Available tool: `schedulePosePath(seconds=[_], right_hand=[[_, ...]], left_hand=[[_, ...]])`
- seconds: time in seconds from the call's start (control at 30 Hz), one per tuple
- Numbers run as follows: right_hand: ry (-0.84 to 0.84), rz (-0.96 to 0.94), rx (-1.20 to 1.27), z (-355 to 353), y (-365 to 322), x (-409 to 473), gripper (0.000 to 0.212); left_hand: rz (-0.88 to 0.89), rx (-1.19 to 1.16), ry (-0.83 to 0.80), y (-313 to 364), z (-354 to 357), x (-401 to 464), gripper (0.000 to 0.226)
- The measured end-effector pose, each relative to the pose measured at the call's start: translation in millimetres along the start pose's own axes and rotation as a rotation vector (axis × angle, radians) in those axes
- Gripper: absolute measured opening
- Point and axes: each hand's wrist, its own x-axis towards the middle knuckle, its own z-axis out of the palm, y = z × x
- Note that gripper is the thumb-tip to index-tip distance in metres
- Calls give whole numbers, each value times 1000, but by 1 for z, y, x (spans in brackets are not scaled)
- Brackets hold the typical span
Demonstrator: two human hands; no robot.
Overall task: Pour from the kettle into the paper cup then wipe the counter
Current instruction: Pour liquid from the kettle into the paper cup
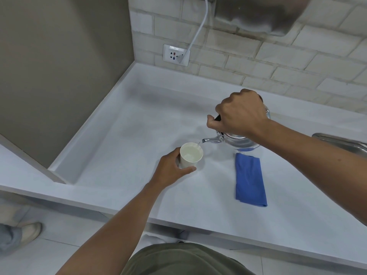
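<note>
A white paper cup (191, 155) stands upright on the white counter (139, 135). My left hand (170, 169) wraps around the cup's near side. A shiny metal kettle (236, 140) hangs tilted to the left above the counter, its spout tip at the cup's far rim, and a thin stream of water runs into the cup. My right hand (240, 114) grips the kettle's dark handle from above and hides most of the lid. A folded blue cloth (250, 179) lies flat on the counter just in front of the kettle.
A tiled wall with a socket (175, 55) and a white cable (198, 30) runs behind the counter. A beige panel (59, 66) closes the left side. A metal sink edge (341, 143) shows at far right. Someone's shoe (29, 233) is on the floor at lower left.
</note>
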Motion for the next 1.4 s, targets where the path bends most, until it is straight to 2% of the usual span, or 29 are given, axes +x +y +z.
schedulePosePath(seconds=[1.4], right_hand=[[37,-4,5,-1,-3,4,51]], left_hand=[[8,-26,0,3,-2,-2,71]])
